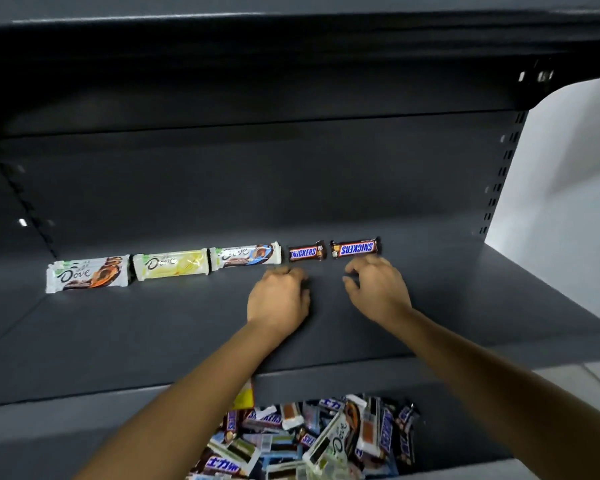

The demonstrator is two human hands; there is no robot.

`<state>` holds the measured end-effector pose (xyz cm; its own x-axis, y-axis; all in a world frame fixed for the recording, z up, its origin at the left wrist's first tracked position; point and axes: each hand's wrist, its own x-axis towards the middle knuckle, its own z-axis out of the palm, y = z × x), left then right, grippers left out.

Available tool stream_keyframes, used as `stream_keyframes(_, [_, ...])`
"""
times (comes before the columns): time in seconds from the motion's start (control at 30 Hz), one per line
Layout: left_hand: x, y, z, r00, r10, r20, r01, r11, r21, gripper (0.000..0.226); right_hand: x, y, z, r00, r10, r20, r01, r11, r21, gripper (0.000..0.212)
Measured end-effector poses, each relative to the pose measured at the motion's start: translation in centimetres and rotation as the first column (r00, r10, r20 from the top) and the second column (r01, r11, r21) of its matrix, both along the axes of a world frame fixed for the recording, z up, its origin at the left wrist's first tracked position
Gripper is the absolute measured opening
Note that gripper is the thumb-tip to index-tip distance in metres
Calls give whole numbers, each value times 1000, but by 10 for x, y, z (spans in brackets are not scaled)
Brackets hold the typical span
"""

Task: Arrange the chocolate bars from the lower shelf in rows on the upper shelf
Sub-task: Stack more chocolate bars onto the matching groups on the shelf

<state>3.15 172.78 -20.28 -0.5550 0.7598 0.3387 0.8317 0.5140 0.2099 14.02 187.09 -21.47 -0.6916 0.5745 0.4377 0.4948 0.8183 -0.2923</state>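
Upper shelf [430, 306]: one far row, left to right, three Dove bars [169, 265], short Snickers [306, 252], long Snickers [356, 248]. Left hand [278, 299] just near the short one, grip curled under; cannot tell if holding. Right hand [378, 289] by the long one, grip loose, empty. Pile [312, 441] on lower shelf [32, 445].

You face a dark grey back panel [257, 174]. The right slotted upright [499, 181] stands at its right edge and the left slotted upright [25, 202] at its left edge. Beyond the right one you have a white wall [575, 188]. A dark overhead board [291, 36] spans the top.
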Motion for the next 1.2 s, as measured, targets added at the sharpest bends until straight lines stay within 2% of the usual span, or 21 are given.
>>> stream_keyframes(0.17, [23, -57, -3, 998, -18, -59, 16, 1000, -26, 34, 20, -73, -3, 1000, 6, -13, -6, 999, 46, 30])
stream_keyframes(0.43, [65, -151, -33, 961, -166, -219, 204, 965, 164, 29, 64, -170, -27, 975, 81, -208, -39, 979, 202, 19])
stream_keyframes(0.6, [73, -181, -64, 913, -262, -312, 330, 924, 191, 26, 80, -196, -51, 974, 145, -175, -106, 971, 214, 19])
stream_keyframes(0.7, [75, -190, -86, 922, -273, -274, 327, 928, 176, 31, 87, -201, -72, 976, 184, -118, -165, 975, 151, 12])
stream_keyframes(0.8, [70, -196, -111, 963, -227, -147, 242, 966, 94, 32, 91, -197, -94, 986, 156, -63, -151, 986, 69, 10])
stream_keyframes(0.97, [53, -201, -155, 996, -60, 67, 71, 981, -179, 41, 93, -177, -138, 996, 66, 61, -60, 993, -97, 10])
stream_keyframes(1.2, [20, -186, -226, 991, 91, 97, -35, 884, -465, 53, 73, -140, -204, 944, 59, 324, 19, 973, -232, 22])
